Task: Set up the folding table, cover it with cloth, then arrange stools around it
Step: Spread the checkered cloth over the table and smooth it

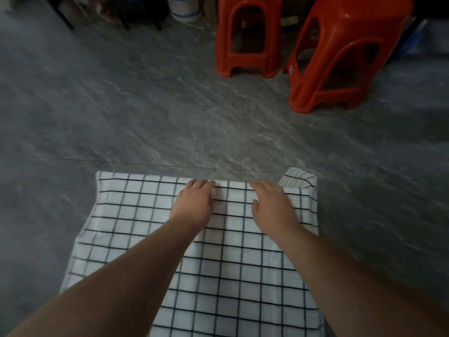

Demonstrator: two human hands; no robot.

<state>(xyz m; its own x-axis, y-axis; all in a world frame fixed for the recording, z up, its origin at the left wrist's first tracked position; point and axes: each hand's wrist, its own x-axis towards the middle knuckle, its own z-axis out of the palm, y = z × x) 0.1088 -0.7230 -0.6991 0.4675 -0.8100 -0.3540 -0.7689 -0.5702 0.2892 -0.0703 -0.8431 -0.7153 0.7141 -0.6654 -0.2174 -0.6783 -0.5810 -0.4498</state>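
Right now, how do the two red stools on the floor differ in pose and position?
The left stool stands square to the camera, while the right stool looks turned at an angle and leans in the wide-angle view. The left stool sits farther back, its seat cut off by the frame's top; the right stool is nearer the checked cloth and shows its seat. Both are red plastic, stand on the grey floor, and neither yet sits against the covered table.

Table under me is fully covered by the checked cloth (136, 215), my 2 palms flat on it. Cloth's far right corner folded back. Grey stone floor (145, 105) beyond the cloth carries 2 red stools (250, 37), side by side.
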